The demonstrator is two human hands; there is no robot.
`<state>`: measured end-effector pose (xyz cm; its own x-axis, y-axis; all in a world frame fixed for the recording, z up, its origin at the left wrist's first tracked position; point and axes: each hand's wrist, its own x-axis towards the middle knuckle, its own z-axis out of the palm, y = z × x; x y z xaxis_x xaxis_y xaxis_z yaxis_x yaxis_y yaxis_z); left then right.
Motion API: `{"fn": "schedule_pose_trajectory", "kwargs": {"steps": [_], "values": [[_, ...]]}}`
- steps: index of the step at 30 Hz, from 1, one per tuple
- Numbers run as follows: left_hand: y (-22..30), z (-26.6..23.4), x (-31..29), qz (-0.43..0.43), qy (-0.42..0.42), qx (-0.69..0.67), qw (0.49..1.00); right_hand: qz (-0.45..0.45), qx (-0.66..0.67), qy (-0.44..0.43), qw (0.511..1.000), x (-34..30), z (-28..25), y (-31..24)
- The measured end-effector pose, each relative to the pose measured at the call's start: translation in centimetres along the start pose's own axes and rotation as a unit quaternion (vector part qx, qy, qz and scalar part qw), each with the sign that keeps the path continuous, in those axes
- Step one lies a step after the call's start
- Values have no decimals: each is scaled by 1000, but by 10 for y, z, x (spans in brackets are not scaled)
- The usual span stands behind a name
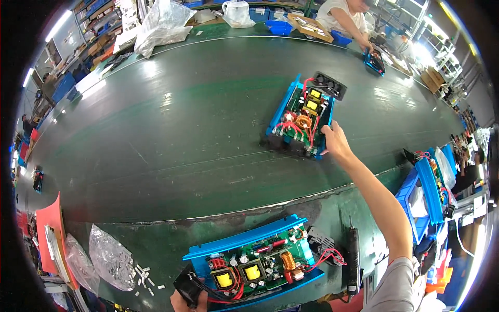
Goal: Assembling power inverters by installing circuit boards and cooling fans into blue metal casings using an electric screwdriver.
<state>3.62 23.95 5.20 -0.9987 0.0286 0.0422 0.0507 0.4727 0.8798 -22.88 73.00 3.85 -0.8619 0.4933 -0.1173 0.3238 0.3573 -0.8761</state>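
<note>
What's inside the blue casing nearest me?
Inside the nearest blue casing are a green circuit board, two yellow-wrapped transformers, a copper coil and red wires. What lies beneath the board is hidden.

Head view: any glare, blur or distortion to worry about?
Head view: pale glare patches on the green belt; head view: tube lamp at upper left blown out; head view: fisheye bows the belt's far edge, corners go black; head view: blue-cased unit at the right hand looks slightly smeared at its lower end, possibly motion blur.
</note>
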Motion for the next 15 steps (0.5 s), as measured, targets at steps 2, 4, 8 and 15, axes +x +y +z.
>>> {"fn": "schedule_pose_trajectory", "kwargs": {"steps": [2,4,8,15], "values": [[2,-1,4,10,-12,4,1000,-22,-50,-41,998,6,-25,-2],[2,-2,7,18,-20,10,1000,-75,-148,-81,983,13,-39,3],[3,-6,3,39,-10,17,999,-131,-121,-108,978,8,-39,3],[-6,-7,1,64,-16,9,998,-159,-151,-255,942,1,-36,-21]]}}
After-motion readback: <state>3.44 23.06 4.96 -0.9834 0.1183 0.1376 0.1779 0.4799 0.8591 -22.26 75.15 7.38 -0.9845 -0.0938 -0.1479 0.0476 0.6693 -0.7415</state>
